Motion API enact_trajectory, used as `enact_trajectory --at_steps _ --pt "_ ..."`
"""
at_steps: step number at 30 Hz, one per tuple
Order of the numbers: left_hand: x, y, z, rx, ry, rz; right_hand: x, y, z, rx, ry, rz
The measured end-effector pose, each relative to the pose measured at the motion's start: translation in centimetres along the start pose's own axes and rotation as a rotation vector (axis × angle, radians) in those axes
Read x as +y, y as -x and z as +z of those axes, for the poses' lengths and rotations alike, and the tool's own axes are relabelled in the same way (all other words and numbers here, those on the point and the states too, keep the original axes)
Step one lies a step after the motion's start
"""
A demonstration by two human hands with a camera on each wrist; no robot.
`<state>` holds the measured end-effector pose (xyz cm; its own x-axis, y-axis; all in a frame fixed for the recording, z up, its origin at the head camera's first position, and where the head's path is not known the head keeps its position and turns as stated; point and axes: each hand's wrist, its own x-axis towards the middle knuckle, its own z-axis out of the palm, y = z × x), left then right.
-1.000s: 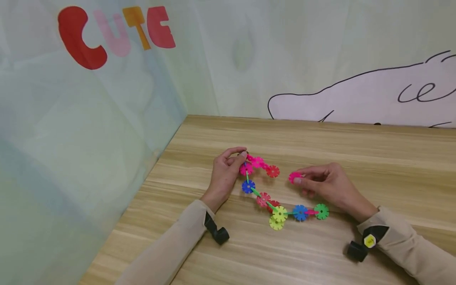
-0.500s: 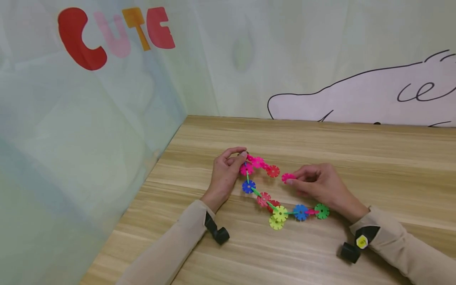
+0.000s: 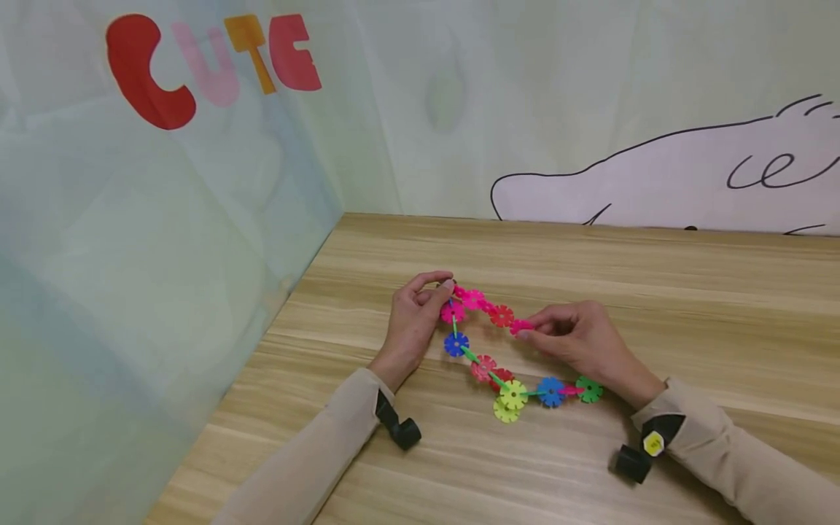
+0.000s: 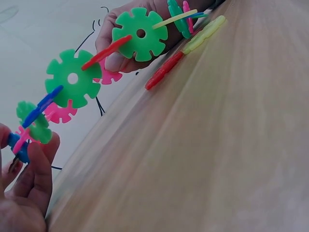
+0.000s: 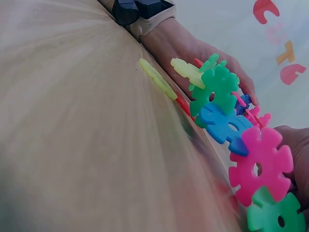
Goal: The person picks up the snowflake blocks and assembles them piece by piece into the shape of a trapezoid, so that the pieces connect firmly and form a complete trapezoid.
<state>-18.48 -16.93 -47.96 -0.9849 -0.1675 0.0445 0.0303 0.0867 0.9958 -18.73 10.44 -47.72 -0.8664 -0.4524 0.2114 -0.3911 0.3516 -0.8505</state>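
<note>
A looping chain of notched plastic discs stands above the table between my hands. At its far left corner my left hand [image 3: 415, 313] pinches it with thumb and fingers, near a magenta disc [image 3: 453, 313]. My right hand [image 3: 580, 339] pinches a loose-edged pink disc [image 3: 520, 327] between thumb and forefinger, its edge right at the red disc [image 3: 502, 316] that ends the chain's upper branch. The lower branch runs through a blue disc [image 3: 456, 344] and a yellow disc [image 3: 514, 394] to a green disc [image 3: 588, 389] beneath my right hand.
The wood-grain table [image 3: 407, 481] meets a pale printed wall sheet [image 3: 407, 131] at the back and left. A yellow disc [image 4: 205, 36] and a red disc [image 4: 164, 71] hang lowest, close over the tabletop. Black wrist cameras [image 3: 633, 464] sit at both cuffs.
My right hand has moved left with the pink disc, closing the gap to the red disc at the chain's end. My left hand and the chain have stayed nearly still.
</note>
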Motion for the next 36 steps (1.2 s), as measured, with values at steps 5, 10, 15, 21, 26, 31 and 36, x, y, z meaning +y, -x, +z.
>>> enact_trajectory --at_steps 5,10,15,21,26,31,36 --pt "-0.07 -0.04 0.02 -0.007 0.008 -0.002 0.05 -0.17 0.17 0.005 0.009 -0.001" --pt "-0.05 -0.07 -0.05 -0.012 0.021 -0.002 0.07 -0.46 0.3 -0.005 0.005 -0.008" --pt "-0.04 -0.07 -0.01 -0.034 0.034 0.002 -0.05 -0.52 0.22 -0.01 0.03 0.004" --pt "-0.02 0.0 0.11 -0.045 0.035 0.013 0.03 -0.55 0.16 -0.013 0.039 0.008" --pt "-0.15 -0.08 0.15 -0.047 0.035 0.026 0.11 -0.63 0.26 -0.014 0.055 -0.002" --pt "-0.07 -0.03 0.25 -0.046 0.019 0.04 0.03 -0.72 0.24 -0.018 0.065 -0.005" --pt "0.09 0.11 0.32 -0.031 0.017 0.02 0.22 -0.76 0.25 -0.015 0.049 0.02"
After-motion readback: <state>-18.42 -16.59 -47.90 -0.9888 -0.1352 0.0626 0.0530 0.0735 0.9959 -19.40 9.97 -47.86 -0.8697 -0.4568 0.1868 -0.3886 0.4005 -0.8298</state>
